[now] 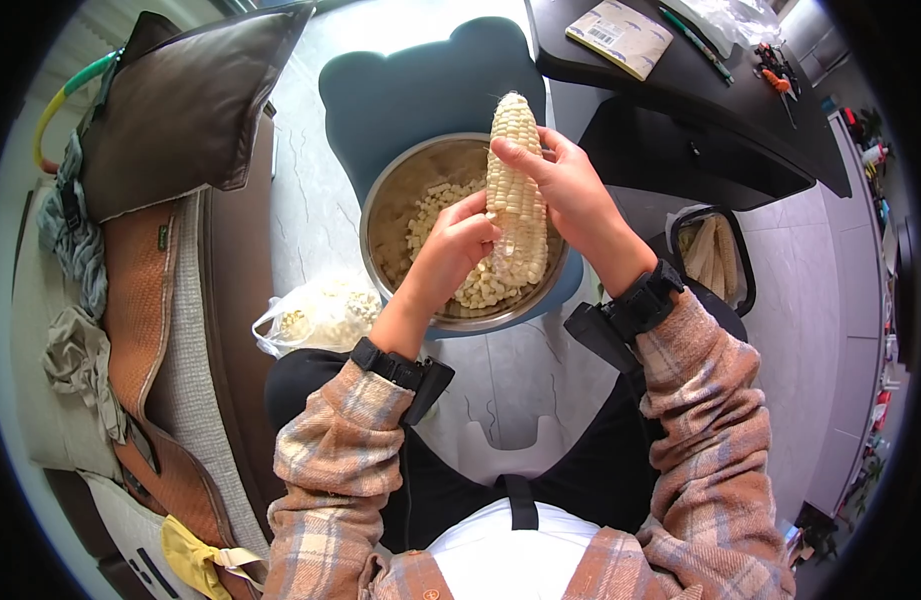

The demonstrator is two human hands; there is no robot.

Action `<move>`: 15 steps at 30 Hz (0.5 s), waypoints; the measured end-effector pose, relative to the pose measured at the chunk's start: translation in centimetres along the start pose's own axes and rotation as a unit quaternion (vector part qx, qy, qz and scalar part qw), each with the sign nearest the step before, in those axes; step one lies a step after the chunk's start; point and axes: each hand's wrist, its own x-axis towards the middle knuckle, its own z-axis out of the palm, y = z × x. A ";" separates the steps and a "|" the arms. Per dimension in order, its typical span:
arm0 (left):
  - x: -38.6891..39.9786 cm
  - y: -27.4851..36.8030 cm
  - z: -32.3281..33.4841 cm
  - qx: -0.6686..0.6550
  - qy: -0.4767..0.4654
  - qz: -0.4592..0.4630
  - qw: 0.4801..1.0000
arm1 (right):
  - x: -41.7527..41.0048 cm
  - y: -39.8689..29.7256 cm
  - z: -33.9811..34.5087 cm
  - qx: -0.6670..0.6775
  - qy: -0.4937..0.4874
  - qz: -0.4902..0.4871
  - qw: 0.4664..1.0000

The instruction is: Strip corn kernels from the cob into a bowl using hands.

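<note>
My right hand grips a pale ear of corn from the right, its thumb lying across the rows. The ear stands nearly upright in view, with its narrow tip at the top. On the lower left side, my left hand is curled against the ear with the thumb at the kernels; some fingertips are hidden. Toward its lower end, part of the ear has kernels gone. Beneath both hands is a stainless steel bowl holding many loose corn kernels. The bowl rests on a blue-grey stool.
A plastic bag with pale contents lies left of the bowl. At right, a black-rimmed bin holds bare cobs. A dark table carries a notebook and a pen. Along the left runs a sofa.
</note>
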 end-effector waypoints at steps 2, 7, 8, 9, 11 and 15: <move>0.1 -0.3 0.7 -0.052 0.030 -0.005 0.998 | -0.2 0.0 0.3 -0.012 0.016 -0.003 1.000; 0.1 -0.4 0.9 0.165 0.069 -0.006 0.984 | -0.3 0.4 1.0 -0.035 0.004 0.000 0.999; 0.1 -0.4 0.9 0.155 0.058 -0.005 0.986 | -0.3 0.3 1.1 -0.029 0.007 -0.001 1.000; 0.2 -0.4 0.8 0.156 0.057 -0.004 0.986 | -0.3 0.1 1.1 -0.027 0.010 0.003 1.000; 0.1 -0.5 0.6 0.099 0.013 0.008 0.995 | -0.2 -0.1 0.9 -0.019 0.004 0.012 1.000; -0.4 -0.1 0.5 0.053 0.005 -0.010 0.999 | -0.1 0.1 1.1 -0.015 -0.004 0.010 1.000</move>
